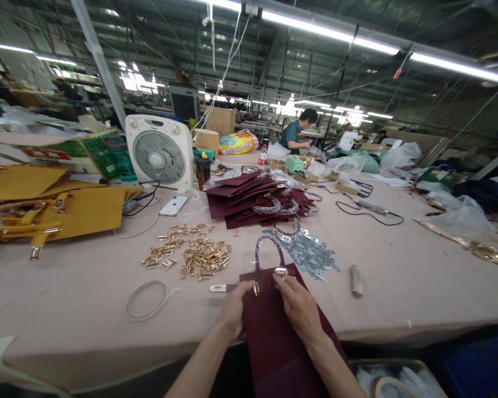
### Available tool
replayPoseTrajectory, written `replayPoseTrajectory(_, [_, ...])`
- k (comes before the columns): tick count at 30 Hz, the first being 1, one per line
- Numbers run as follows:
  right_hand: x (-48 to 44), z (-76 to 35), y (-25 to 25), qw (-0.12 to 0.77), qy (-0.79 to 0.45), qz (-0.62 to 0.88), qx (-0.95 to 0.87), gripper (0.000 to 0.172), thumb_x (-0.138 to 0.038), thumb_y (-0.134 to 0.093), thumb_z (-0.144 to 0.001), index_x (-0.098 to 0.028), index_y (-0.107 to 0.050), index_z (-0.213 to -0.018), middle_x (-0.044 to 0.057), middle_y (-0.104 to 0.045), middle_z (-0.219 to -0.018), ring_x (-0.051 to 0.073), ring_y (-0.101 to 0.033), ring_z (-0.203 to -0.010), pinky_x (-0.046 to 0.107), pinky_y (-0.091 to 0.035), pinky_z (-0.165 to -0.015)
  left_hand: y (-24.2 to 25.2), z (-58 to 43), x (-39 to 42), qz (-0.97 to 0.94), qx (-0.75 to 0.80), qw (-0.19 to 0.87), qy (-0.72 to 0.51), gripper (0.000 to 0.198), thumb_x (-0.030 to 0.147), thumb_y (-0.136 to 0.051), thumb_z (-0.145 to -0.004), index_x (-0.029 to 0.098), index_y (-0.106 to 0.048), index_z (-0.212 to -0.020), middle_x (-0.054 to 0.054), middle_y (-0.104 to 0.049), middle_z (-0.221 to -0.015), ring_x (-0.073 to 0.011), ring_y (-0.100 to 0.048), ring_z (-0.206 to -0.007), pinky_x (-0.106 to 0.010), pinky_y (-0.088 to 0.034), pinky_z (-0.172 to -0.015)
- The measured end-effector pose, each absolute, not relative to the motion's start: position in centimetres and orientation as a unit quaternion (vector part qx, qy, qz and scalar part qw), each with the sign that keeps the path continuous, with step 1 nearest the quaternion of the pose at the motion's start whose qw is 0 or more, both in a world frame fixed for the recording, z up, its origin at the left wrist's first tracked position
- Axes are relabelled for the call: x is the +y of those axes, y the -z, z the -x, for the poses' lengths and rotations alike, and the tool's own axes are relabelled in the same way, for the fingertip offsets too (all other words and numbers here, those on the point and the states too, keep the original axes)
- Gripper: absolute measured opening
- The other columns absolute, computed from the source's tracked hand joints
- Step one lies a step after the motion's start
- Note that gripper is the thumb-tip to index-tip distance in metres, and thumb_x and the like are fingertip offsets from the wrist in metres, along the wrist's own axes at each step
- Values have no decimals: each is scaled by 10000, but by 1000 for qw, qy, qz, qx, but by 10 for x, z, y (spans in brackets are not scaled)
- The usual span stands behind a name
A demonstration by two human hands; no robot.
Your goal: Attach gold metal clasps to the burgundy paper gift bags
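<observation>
A burgundy handbag panel [269, 331] hangs over the table's front edge, its looped handle [269, 240] pointing away from me. My left hand [234, 310] grips the panel's left edge, thumb beside a gold handle fitting [256, 288]. My right hand [299, 307] lies over the panel, fingertips closed at a second gold fitting [281, 271] near the top edge. A strap with a gold plate [218, 288] sticks out left of the panel. Small gold fittings [205, 258] lie in loose piles at the left, and flat grey metal pieces [311, 251] spread beyond the panel.
Burgundy panels [249, 196] are stacked at the back middle, mustard ones [87, 213] at the left. A white fan [160, 152], a phone [173, 205], a clear ring [146, 300], a beige roll [356, 281] and a corded tool [371, 207] rest on the table. Farther back sits a person [294, 132].
</observation>
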State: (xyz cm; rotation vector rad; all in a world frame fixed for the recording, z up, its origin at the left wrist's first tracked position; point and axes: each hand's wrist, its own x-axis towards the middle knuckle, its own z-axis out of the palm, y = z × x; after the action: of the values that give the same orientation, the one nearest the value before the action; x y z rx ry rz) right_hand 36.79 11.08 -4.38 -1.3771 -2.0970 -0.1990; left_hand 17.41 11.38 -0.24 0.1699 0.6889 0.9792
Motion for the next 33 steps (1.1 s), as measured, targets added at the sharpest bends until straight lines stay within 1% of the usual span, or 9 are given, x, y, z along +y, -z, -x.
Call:
replayPoseTrajectory(3, [107, -367, 43, 327, 79, 529, -779, 316, -214, -475, -1072, -251, -675, -1314, 78, -750, -1172, 192, -735, -1035, 289, -581, -931, 7, -174, 114, -106, 324, 812, -473, 265, 196, -687, -832, 85, -746, -1065, -133, -819, -893, -302, -798, -868, -395, -643, -844])
replayPoseTrajectory(6, [106, -364, 41, 328, 83, 532, -776, 301, -233, -467, -1078, -248, -703, -1265, 76, -762, -1092, 183, -738, -963, 270, -574, -877, 11, -173, 114, -120, 319, 813, -472, 269, 206, -711, -825, 90, -748, -1064, -132, -820, -899, -308, -797, -885, -400, -640, -853])
replayPoseTrajectory(10, [106, -360, 36, 315, 89, 547, -770, 296, -219, -458, -1074, -238, -720, -1212, 65, -748, -991, 166, -723, -859, 230, -540, -775, 15, -173, 115, -139, 310, 815, -469, 267, 222, -718, -828, 93, -751, -1060, -142, -821, -936, -311, -795, -902, -405, -635, -870])
replayPoseTrajectory(15, [106, -354, 35, 263, 131, 569, -768, 317, -151, -472, -1033, -230, -718, -1216, 57, -725, -906, 161, -692, -740, 226, -475, -625, 13, -174, 115, -131, 306, 816, -472, 226, 194, -707, -826, 88, -751, -1020, -141, -821, -920, -307, -796, -895, -405, -629, -891])
replayPoseTrajectory(17, [105, -352, 38, 252, 149, 569, -769, 369, -95, -463, -1006, -216, -703, -1258, 70, -729, -926, 170, -694, -757, 236, -483, -633, 12, -175, 115, -123, 314, 812, -476, 216, 186, -703, -826, 89, -750, -1014, -136, -821, -918, -302, -796, -890, -401, -632, -885])
replayPoseTrajectory(21, [102, -350, 45, 245, 161, 551, -781, 465, -12, -476, -939, -183, -664, -1328, 109, -738, -1050, 216, -710, -894, 278, -539, -736, 13, -175, 115, -114, 327, 805, -482, 214, 193, -707, -819, 85, -743, -1000, -139, -819, -922, -293, -797, -833, -396, -642, -836])
replayPoseTrajectory(26, [99, -350, 49, 237, 172, 551, -781, 499, 7, -466, -926, -191, -650, -1346, 111, -754, -1121, 236, -716, -938, 310, -568, -794, 15, -174, 115, -117, 349, 791, -488, 164, 193, -697, -826, 109, -732, -963, -115, -816, -855, -256, -785, -729, -355, -646, -743])
replayPoseTrajectory(30, [96, -351, 51, 271, 163, 557, -768, 506, -11, -438, -955, -173, -603, -1405, 112, -754, -1212, 229, -729, -968, 322, -577, -843, 14, -174, 115, -115, 346, 800, -476, 196, 213, -682, -842, 95, -732, -990, -146, -817, -926, -290, -794, -815, -392, -647, -795])
replayPoseTrajectory(33, [91, -352, 52, 276, 159, 547, -774, 524, -11, -437, -940, -182, -614, -1403, 103, -745, -1264, 245, -718, -1009, 351, -578, -891, 14, -174, 115, -105, 348, 796, -484, 162, 184, -683, -834, 105, -728, -969, -136, -818, -938, -286, -796, -860, -389, -640, -844])
